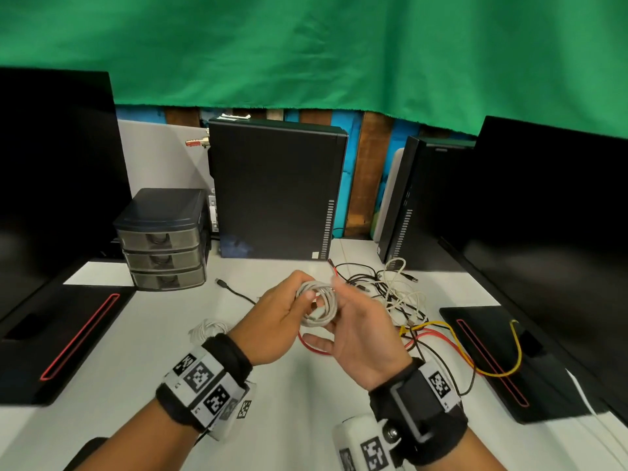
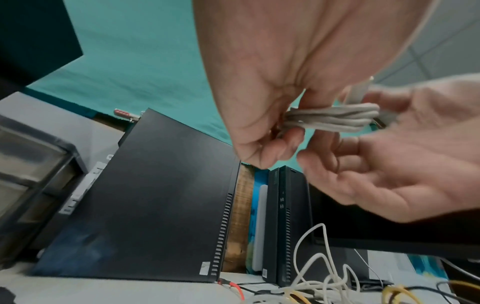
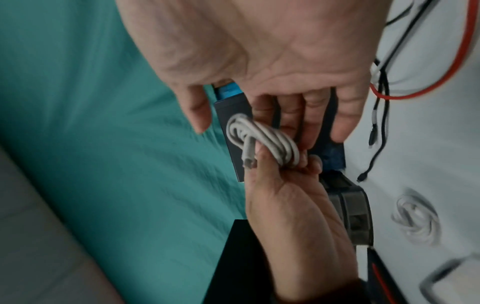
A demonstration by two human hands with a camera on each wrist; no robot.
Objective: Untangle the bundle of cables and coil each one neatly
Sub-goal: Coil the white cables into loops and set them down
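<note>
Left hand [image 1: 272,321] is pinching the grey cable coil [image 1: 317,305] above the desk [image 1: 142,362]; right hand [image 1: 360,334] is hovering just right, fingers loose, holding nothing.

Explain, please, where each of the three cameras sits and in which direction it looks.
Head: worn on the head, looking forward and down at the white desk; both hands, left hand and right hand, and both wrist bands show.
Left wrist: looks along the left palm toward the black computer tower.
Right wrist: looks along the right palm at the left hand.
All views share the coiled grey-white cable in the left hand.
</note>
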